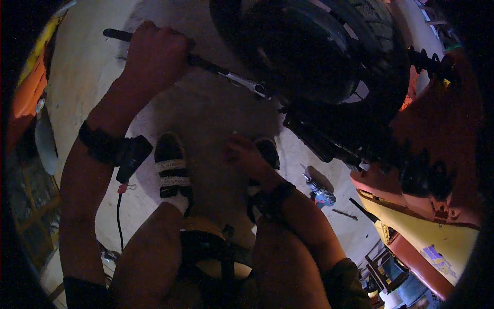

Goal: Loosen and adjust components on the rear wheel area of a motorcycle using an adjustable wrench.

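My left hand (157, 54) is closed around the dark handle of a long wrench (218, 70). Its silver head reaches the lower edge of a motorbike wheel (309, 51), where shadow hides what it meets. Below and to the right of the wrench, my right hand (246, 156) hangs near my right shoe, fingers loosely apart, with nothing visible in them. That hand is dim and slightly blurred. A dark band with a cabled device (133, 157) is strapped to my left wrist.
A cordless drill (321, 194) lies on the concrete floor (206, 110), near a thin rod (345, 214). A coil spring (427, 62) and red and yellow body panels (406, 224) fill the right side. Something orange (31, 98) stands at the far left.
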The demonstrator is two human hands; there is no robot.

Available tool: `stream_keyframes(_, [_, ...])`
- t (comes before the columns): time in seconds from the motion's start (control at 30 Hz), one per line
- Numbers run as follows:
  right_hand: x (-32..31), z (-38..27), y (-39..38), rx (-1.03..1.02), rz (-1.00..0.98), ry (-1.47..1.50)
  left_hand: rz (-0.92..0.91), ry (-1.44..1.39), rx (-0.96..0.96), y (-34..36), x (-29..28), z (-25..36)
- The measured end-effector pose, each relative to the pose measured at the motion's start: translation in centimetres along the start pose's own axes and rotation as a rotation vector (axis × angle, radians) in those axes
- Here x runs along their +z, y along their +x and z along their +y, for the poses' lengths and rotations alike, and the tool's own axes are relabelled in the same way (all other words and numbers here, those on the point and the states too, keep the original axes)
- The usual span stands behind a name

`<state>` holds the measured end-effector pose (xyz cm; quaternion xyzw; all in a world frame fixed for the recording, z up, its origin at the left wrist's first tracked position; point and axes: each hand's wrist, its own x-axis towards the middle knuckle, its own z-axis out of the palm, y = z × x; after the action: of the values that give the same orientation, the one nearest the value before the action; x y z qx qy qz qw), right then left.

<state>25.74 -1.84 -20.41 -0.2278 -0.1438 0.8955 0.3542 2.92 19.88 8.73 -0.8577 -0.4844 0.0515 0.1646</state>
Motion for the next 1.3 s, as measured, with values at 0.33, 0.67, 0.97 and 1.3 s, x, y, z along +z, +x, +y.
stream_keyframes(0.33, [1.2,-0.6,0.3,0.025,0.112,-0.039,-0.053,-0.054,0.074,2.6,2.0,0.5])
stream_keyframes(0.67, [4.1,-1.9,0.5,-0.018,-0.029,-0.831,-0.191,-0.215,-0.044,2.1,10.5,0.7])
stream_keyframes(0.97, [3.8,-2.2,0.8,-0.257,-0.088,-1.527,-0.392,-0.748,-0.198,-2.0,16.8,8.1])
stream_keyframes(1.3, [2.6,-1.6,-0.2,-0.228,-0.081,-1.325,-0.458,-0.789,-0.059,-1.7,15.0,7.4])
